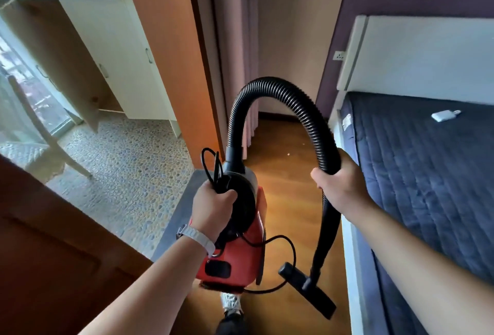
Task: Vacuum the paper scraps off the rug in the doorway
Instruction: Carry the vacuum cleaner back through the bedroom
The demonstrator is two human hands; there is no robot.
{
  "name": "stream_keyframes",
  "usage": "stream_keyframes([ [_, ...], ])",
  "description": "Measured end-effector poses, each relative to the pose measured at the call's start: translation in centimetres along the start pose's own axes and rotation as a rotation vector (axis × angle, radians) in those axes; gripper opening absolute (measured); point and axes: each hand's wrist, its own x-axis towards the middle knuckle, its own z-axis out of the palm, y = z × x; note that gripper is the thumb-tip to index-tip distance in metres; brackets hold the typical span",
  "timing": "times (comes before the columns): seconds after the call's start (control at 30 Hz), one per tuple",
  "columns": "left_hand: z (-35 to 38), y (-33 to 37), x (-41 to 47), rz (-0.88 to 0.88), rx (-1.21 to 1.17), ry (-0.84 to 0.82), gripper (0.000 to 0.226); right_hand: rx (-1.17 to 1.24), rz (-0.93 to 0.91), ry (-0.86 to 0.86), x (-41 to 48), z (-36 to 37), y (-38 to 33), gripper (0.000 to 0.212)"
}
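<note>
Two hands carry the red vacuum (235,254): the left hand (213,202) grips its handle and bundled cord (213,166), and the right hand (340,178) grips the black hose (270,84). The grey rug (175,218) lies just left of the vacuum, in the doorway. A bed (427,174) fills the right side and a wooden door (53,254) stands near left.

Left hand (213,202) gripping red vacuum (235,249) handle, right hand (339,179) holding black hose (270,88) above wooden floor (288,201)

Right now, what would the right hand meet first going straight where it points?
Probably the far leg of the hose above the red vacuum; the right hand points across the loop. Depth unclear.
</note>
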Motion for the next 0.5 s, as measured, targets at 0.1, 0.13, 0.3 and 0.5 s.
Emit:
stream_keyframes([
  [0.1,1.3,1.1,6.3,-0.004,-0.009,-0.065,0.009,-0.011,0.038,0.057,5.3,2.0,-1.2,0.017],
  [0.13,1.7,1.5,8.2,0.001,-0.012,-0.094,0.012,-0.018,0.057,0.075,6.9,2.7,-1.6,0.016],
  [0.3,3.0,4.4,17.6,0.058,0.017,-0.160,0.019,-0.066,0.146,0.147,14.6,5.2,-3.6,0.013],
  [0.5,5.5,7.6,25.8,0.101,0.078,-0.233,0.018,-0.061,0.200,0.216,21.3,6.0,-4.5,0.013],
])
